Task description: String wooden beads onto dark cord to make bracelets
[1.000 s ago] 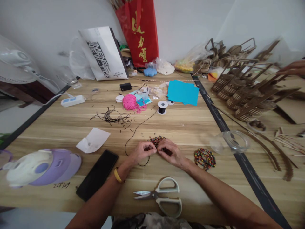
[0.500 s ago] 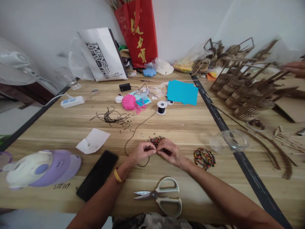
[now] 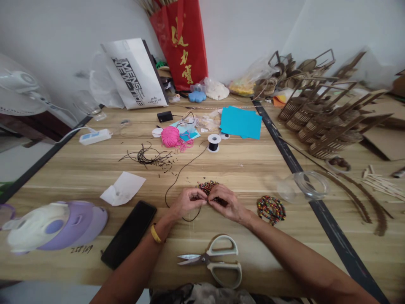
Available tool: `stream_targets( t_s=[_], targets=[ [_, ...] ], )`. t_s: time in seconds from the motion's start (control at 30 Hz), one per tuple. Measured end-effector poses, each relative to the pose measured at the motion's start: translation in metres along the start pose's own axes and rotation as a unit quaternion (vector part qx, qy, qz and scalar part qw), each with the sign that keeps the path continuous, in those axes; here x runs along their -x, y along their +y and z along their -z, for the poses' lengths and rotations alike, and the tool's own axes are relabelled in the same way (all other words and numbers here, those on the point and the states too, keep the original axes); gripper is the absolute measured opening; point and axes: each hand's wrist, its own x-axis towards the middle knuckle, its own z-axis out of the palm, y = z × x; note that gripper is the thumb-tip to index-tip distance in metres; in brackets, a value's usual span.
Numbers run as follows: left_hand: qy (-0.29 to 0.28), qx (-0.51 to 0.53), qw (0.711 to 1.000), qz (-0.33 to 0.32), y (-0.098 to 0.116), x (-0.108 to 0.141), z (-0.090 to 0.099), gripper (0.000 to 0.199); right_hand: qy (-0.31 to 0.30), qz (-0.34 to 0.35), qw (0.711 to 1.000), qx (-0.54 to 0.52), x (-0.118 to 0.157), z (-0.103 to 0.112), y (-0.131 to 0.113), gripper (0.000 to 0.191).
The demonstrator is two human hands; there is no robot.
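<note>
My left hand (image 3: 190, 201) pinches the black cord (image 3: 177, 177) near its end, and a loop of cord hangs below the fingers. My right hand (image 3: 227, 204) meets it fingertip to fingertip, closed on something too small to make out. Just behind both hands lies a pile of small multicoloured beads (image 3: 207, 185). The cord runs back to a white spool (image 3: 214, 143) of black cord. Strung bead loops (image 3: 271, 210) rest right of my right hand. Scissors (image 3: 209, 258) with pale handles lie in front of me, blades apart.
A black phone (image 3: 129, 234) lies beside my left forearm, with white paper (image 3: 123, 188) behind it. Farther back are cut cords (image 3: 148, 155), pink yarn (image 3: 171, 136) and blue sheets (image 3: 241, 122). Small woven baskets (image 3: 325, 122) and a clear tape roll (image 3: 311, 185) are at the right.
The view has shifted very slightly. Both hands stay in nearly the same place, fingertips together. The hand at the far right edge is out of view.
</note>
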Motion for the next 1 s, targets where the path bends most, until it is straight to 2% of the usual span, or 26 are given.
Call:
stream_targets(
  t_s=[0.3, 1.0],
  targets=[
    [0.003, 0.053, 0.998, 0.013, -0.0010, -0.0005, -0.0006, 0.027, 0.016, 0.004, 1.000, -0.003, 0.0017, -0.0028, 0.0036, 0.002],
    [-0.003, 0.059, 0.998, 0.017, 0.0012, -0.0005, -0.0036, 0.029, 0.011, 0.007, 1.000, -0.018, 0.0039, -0.0038, 0.0076, 0.005]
  ],
)
